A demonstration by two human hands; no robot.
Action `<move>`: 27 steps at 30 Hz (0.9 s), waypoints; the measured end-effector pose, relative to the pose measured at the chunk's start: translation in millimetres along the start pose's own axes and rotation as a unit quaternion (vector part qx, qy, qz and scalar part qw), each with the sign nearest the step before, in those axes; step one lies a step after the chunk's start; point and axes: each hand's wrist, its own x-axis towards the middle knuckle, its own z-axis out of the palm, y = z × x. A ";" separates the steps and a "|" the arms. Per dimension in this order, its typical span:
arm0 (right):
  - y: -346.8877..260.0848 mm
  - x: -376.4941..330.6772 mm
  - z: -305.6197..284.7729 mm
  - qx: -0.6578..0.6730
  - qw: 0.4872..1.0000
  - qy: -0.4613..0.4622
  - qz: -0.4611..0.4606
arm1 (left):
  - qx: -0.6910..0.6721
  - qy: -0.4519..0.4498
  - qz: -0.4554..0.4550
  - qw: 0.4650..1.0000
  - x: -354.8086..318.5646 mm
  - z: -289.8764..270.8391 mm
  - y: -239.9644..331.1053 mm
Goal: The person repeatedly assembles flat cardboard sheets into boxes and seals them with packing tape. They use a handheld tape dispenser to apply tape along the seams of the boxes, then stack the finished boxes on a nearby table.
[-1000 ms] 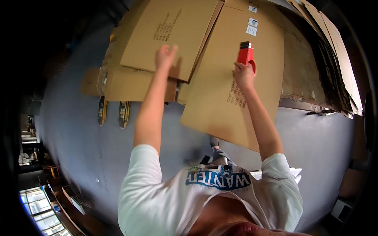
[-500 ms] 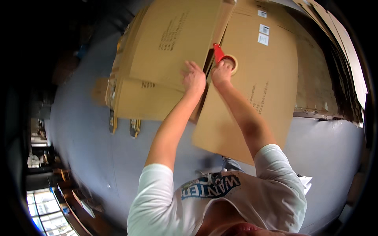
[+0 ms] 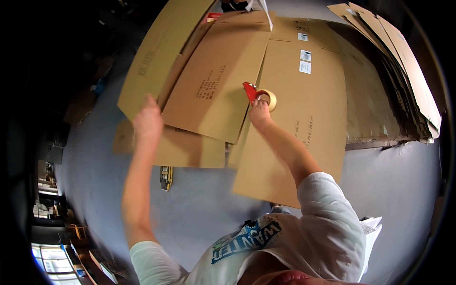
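In my right hand [image 3: 260, 113] is a red tape dispenser [image 3: 250, 92] with a roll of cream tape [image 3: 272, 100], held over the seam between two cardboard panels. Beneath that forearm lies a large brown carton panel [image 3: 304, 99] with white labels. My left hand [image 3: 148, 121], somewhat blurred, is closed at the lower edge of a raised cardboard flap [image 3: 156, 57] on the left. Between the hands a second flap [image 3: 223, 76] with printed text lies tilted over the carton.
Stacked flat cardboard sheets [image 3: 403, 61] stand at the right. Below the carton's near edge, a yellow-and-black piece [image 3: 166, 178] shows on the grey floor [image 3: 199, 199]. White sheets [image 3: 373, 232] hang by my right side. Something white [image 3: 261, 10] appears at the far edge.
My left hand has moved left from the middle seam, and the left flap is now swung out, exposing another flap beneath. My right hand with the tape dispenser sits slightly lower and farther left.
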 end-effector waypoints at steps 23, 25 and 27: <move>-128.8 -168.1 -236.0 0.904 0.405 -0.084 0.105 | -0.171 -0.017 -0.094 0.981 -597.4 -10.8 -192.3; -193.2 -200.7 -267.3 0.894 0.431 -0.111 0.051 | -0.184 -0.020 -0.163 0.969 -661.4 10.8 -201.1; -266.3 -243.4 -297.2 0.873 0.461 -0.159 0.008 | -0.189 -0.042 -0.243 0.950 -720.6 32.2 -196.0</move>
